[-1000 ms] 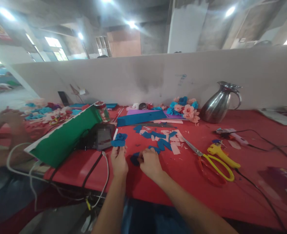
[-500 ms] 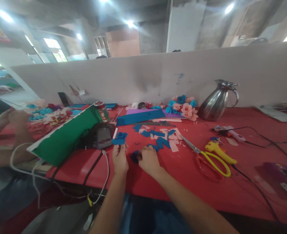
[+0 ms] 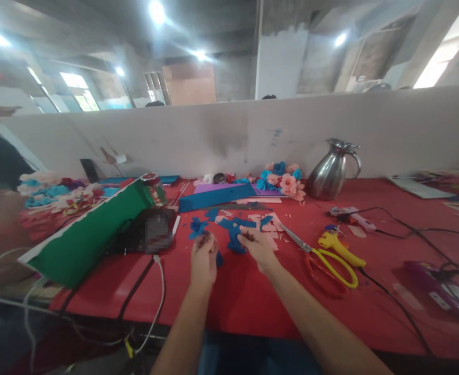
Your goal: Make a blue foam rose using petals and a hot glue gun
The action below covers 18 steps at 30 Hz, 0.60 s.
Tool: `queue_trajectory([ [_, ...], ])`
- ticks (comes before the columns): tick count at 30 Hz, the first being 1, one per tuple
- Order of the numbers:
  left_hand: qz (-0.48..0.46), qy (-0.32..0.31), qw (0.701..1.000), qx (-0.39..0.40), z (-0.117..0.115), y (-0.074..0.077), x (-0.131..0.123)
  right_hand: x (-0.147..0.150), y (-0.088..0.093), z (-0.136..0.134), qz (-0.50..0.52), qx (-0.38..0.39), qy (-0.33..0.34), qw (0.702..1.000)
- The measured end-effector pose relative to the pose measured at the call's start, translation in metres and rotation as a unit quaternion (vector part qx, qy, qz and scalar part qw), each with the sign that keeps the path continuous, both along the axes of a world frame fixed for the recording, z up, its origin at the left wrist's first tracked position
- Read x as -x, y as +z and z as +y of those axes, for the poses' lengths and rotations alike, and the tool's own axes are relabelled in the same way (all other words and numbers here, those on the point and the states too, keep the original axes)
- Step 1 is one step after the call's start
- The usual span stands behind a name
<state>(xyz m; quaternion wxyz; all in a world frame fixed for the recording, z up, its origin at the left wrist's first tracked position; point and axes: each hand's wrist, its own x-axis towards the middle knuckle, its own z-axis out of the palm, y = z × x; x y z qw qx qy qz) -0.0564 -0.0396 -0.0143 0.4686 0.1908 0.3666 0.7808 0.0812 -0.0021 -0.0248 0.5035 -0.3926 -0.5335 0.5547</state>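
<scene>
My left hand (image 3: 204,260) is closed on the base of a partly formed blue paper flower (image 3: 198,227), its petals standing above the fingertips. Between the thumb and fingers of my right hand (image 3: 258,249) is a blue paper petal (image 3: 236,240), held just right of the flower and apart from it. Another dark blue paper piece (image 3: 219,259) lies on the table beside my left hand. Blue strips and pink paper scraps (image 3: 271,240) are strewn beyond my right hand. Scissors with yellow and red handles (image 3: 336,266) and a yellow glue gun (image 3: 341,248) lie to the right.
Finished pink and blue paper flowers (image 3: 288,182) and a steel jug (image 3: 331,172) stand by the partition. A green box-like panel (image 3: 85,239), a dark device (image 3: 157,232) and a glass jar (image 3: 154,188) are at left. Cords cross the table's right side. Another person is at far left.
My right hand has picked up a blue petal from the table and raised it beside the flower. The flower in my left hand is turned, and the view has shifted slightly.
</scene>
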Motion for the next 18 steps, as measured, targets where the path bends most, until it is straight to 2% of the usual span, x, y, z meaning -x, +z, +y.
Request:
queue_trajectory([
  [4, -0.017, -0.111, 0.992, 0.051, 0.016, 0.006, -0.032, -0.026, 0.004, 0.01, 0.073, 0.043, 0.057, 0.995],
  [7, -0.01, -0.154, 0.986, 0.067, 0.023, 0.001, -0.044, -0.034, 0.0, 0.015, 0.1, 0.049, 0.05, 0.993],
  [12, 0.043, -0.16, 0.983, 0.075, 0.024, -0.01, -0.041, -0.033, -0.008, 0.016, 0.107, 0.077, 0.043, 0.99],
  [18, 0.079, -0.165, 0.979, 0.086, 0.021, -0.013, -0.04, -0.033, -0.002, 0.012, 0.097, 0.07, 0.044, 0.992],
])
